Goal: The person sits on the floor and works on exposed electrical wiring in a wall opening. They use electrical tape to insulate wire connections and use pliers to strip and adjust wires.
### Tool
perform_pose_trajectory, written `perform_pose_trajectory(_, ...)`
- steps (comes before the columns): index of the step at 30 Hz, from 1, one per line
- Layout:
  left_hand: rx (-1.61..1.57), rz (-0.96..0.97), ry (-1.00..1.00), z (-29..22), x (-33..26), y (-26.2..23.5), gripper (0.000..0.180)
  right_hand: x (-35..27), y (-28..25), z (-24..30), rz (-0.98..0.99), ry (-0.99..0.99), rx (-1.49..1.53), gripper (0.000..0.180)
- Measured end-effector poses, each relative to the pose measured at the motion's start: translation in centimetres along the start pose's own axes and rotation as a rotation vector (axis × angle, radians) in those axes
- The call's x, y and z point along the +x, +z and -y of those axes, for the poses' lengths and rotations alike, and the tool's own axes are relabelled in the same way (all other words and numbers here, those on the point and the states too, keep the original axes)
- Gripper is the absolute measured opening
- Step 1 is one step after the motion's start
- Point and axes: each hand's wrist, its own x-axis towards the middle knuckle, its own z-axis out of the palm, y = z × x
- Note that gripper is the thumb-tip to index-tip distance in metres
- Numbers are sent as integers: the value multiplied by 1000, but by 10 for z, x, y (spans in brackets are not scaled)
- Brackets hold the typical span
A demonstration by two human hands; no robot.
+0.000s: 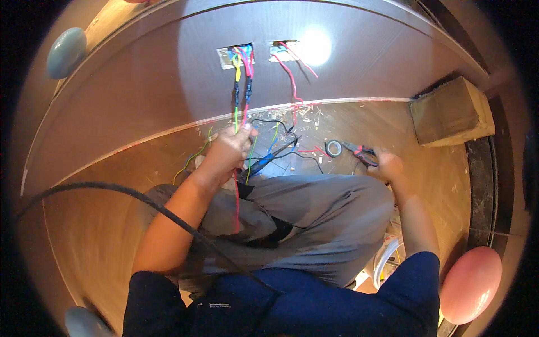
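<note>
Holding the wires (pixel 240 106) tight, the left hand (pixel 231 147) is near the wall; the blurry right hand (pixel 386 165) touches pliers (pixel 359 151), fingers unclear

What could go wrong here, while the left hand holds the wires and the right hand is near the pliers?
1. The left hand grips wires hanging from an open wall box; pulling might loosen them, and bare ends could shock.
2. The right hand looks blurred beside the pliers, so a pinch seems possible.
3. Loose wires and wood chips on the floor could snag.
</note>
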Motion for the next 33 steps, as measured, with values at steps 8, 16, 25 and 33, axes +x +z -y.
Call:
perform_pose_trajectory(8,-309,41,-86,27,-59,-6,38,-23,-87,55,56,76,1153,37)
perform_pose_trajectory(16,-326,163,18,55,-72,-4,35,34,-76,231,539,-281,1159,32)
perform_pose_trajectory(25,-63,68,78,61,-64,-7,36,49,-60,278,413,-549,475,61)
perform_pose_trajectory(33,-28,80,80,64,-62,-7,36,78,-51,286,560,-583,741,48)
